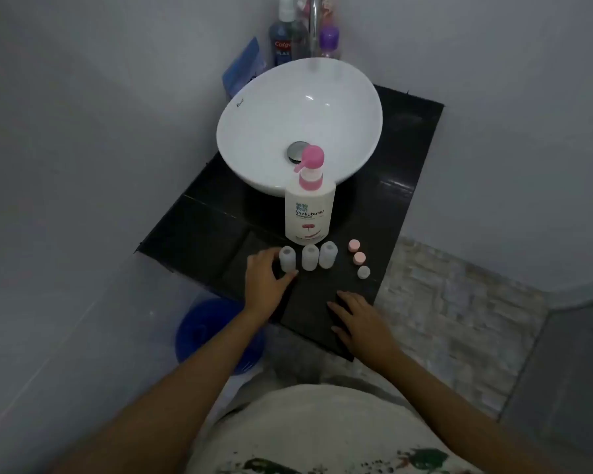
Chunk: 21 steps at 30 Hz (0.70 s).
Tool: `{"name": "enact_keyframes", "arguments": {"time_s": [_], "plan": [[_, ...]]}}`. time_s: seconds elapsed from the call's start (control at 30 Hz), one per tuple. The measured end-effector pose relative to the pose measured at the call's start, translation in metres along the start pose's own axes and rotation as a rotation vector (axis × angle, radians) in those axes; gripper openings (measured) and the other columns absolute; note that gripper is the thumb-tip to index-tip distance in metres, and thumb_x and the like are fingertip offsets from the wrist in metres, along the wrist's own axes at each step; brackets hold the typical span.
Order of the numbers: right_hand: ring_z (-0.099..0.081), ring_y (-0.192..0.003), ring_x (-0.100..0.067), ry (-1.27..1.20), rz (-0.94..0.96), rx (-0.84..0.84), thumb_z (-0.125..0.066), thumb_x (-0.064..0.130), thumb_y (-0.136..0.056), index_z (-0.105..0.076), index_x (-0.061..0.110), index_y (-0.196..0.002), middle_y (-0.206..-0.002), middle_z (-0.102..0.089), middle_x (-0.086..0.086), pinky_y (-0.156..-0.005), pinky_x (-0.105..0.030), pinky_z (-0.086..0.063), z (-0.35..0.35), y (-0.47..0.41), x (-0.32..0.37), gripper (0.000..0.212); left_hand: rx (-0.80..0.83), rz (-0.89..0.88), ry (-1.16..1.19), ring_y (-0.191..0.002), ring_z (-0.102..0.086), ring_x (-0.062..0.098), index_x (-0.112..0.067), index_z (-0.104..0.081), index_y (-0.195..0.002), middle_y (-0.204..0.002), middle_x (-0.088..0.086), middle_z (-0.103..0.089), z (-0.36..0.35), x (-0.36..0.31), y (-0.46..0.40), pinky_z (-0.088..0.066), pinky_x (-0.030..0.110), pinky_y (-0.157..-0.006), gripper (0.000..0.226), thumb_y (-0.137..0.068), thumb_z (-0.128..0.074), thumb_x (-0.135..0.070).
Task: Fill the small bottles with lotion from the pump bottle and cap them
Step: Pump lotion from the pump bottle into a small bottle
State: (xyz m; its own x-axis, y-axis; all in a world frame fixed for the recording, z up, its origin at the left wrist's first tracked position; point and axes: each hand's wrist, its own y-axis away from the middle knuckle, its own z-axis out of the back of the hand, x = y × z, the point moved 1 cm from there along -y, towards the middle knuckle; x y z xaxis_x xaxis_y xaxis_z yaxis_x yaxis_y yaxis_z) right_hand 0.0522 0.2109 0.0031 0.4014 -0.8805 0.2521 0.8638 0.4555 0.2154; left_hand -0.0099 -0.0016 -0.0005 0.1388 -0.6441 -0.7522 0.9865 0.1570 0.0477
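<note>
A white pump bottle (309,210) with a pink pump head stands on the black counter (213,234) in front of the sink. Below it three small translucent bottles stand uncapped in a row: left (287,258), middle (310,257), right (328,255). To their right lie two pink caps (354,245) (359,257) and a white cap (364,272). My left hand (266,282) curls around the left small bottle, fingers at its side, thumb below it. My right hand (360,321) rests flat on the counter's front edge, holding nothing.
A white basin (254,131) fills the back of the counter, with a chrome tap (315,25) and several toiletry bottles (283,39) behind it. A blue bucket (206,330) sits on the floor at lower left. Grey walls close in on both sides.
</note>
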Motion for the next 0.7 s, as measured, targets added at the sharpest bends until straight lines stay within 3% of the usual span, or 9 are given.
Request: {"name": "enact_keyframes", "arguments": {"time_s": [0.07,0.17,0.27,0.33,0.4,0.47,0.53,0.63,0.7], "plan": [[-0.031,-0.136,-0.023,-0.048,-0.019,0.034,-0.048,0.038,-0.093,-0.039,0.018,-0.140,-0.148,-0.036,-0.009,-0.112,-0.033,-0.028,0.007,-0.001,0.002,0.052,0.000,0.026,0.032,-0.107,-0.048,0.016,-0.021,-0.059,-0.112,-0.108,0.000,-0.062,0.003,-0.002,-0.001,-0.038,0.023,-0.081,0.038,-0.078,-0.072,-0.029],[-0.046,-0.123,-0.019,-0.218,-0.026,-0.088,-0.051,0.037,-0.092,-0.050,0.016,-0.132,-0.134,-0.051,-0.007,-0.101,-0.028,-0.039,0.034,-0.008,0.005,0.045,-0.001,0.073,0.078,-0.098,-0.049,0.008,-0.027,-0.057,-0.105,-0.104,-0.001,-0.060,0.009,-0.005,0.002,-0.036,0.013,-0.073,0.030,-0.078,-0.071,-0.030],[-0.059,-0.089,-0.011,-0.394,-0.042,-0.401,-0.057,0.030,-0.090,-0.065,0.014,-0.109,-0.102,-0.067,-0.002,-0.078,-0.013,-0.042,0.088,-0.023,0.012,0.026,-0.038,0.064,0.156,-0.092,-0.053,0.002,-0.034,-0.053,-0.101,-0.099,-0.009,-0.057,0.024,-0.016,0.006,-0.038,0.011,-0.072,0.031,-0.078,-0.073,-0.030],[-0.056,-0.070,-0.007,-0.515,-0.037,-0.586,-0.058,0.028,-0.090,-0.068,0.013,-0.096,-0.084,-0.067,-0.001,-0.065,-0.016,-0.046,0.135,-0.038,0.018,0.019,-0.062,0.029,0.212,-0.093,-0.056,-0.004,-0.034,-0.054,-0.104,-0.098,-0.015,-0.059,0.034,-0.027,0.007,-0.042,0.009,-0.075,0.032,-0.078,-0.072,-0.029],[-0.056,-0.062,-0.011,-0.607,-0.007,-0.750,-0.055,0.030,-0.091,-0.068,0.010,-0.087,-0.074,-0.066,-0.001,-0.060,-0.022,-0.046,0.180,-0.058,0.022,0.024,-0.094,-0.007,0.254,-0.096,-0.055,-0.012,-0.035,-0.055,-0.104,-0.098,-0.021,-0.059,0.045,-0.040,0.008,-0.044,0.005,-0.075,0.031,-0.079,-0.071,-0.028],[-0.057,-0.064,-0.011,-0.648,0.033,-0.873,-0.054,0.030,-0.091,-0.067,0.009,-0.082,-0.072,-0.065,-0.001,-0.060,-0.019,-0.044,0.218,-0.084,0.026,0.026,-0.099,-0.038,0.273,-0.098,-0.056,-0.009,-0.031,-0.057,-0.105,-0.100,-0.018,-0.062,0.054,-0.054,0.005,-0.045,0.009,-0.077,0.028,-0.080,-0.070,-0.028],[-0.055,-0.068,-0.008,-0.621,0.082,-0.859,-0.054,0.030,-0.091,-0.065,0.009,-0.083,-0.075,-0.062,0.001,-0.063,-0.014,-0.042,0.241,-0.112,0.033,0.025,-0.084,-0.060,0.269,-0.096,-0.058,-0.006,-0.029,-0.059,-0.105,-0.101,-0.016,-0.063,0.061,-0.066,0.001,-0.046,0.012,-0.077,0.026,-0.081,-0.069,-0.028],[-0.056,-0.069,-0.007,-0.573,0.079,-0.572,-0.052,0.031,-0.093,-0.066,0.005,-0.085,-0.079,-0.067,-0.006,-0.066,-0.014,-0.041,0.244,-0.147,0.041,0.031,-0.081,-0.070,0.260,-0.096,-0.060,0.002,-0.024,-0.059,-0.106,-0.104,-0.009,-0.064,0.070,-0.081,-0.004,-0.050,0.020,-0.079,0.027,-0.081,-0.069,-0.028],[-0.059,-0.062,0.000,-0.668,0.064,-0.396,-0.050,0.031,-0.095,-0.069,0.003,-0.086,-0.083,-0.070,-0.011,-0.065,-0.012,-0.043,0.237,-0.160,0.043,0.035,-0.088,-0.079,0.250,-0.095,-0.060,0.004,-0.022,-0.059,-0.106,-0.104,-0.005,-0.064,0.076,-0.088,-0.007,-0.053,0.023,-0.078,0.028,-0.081,-0.068,-0.029]]}}
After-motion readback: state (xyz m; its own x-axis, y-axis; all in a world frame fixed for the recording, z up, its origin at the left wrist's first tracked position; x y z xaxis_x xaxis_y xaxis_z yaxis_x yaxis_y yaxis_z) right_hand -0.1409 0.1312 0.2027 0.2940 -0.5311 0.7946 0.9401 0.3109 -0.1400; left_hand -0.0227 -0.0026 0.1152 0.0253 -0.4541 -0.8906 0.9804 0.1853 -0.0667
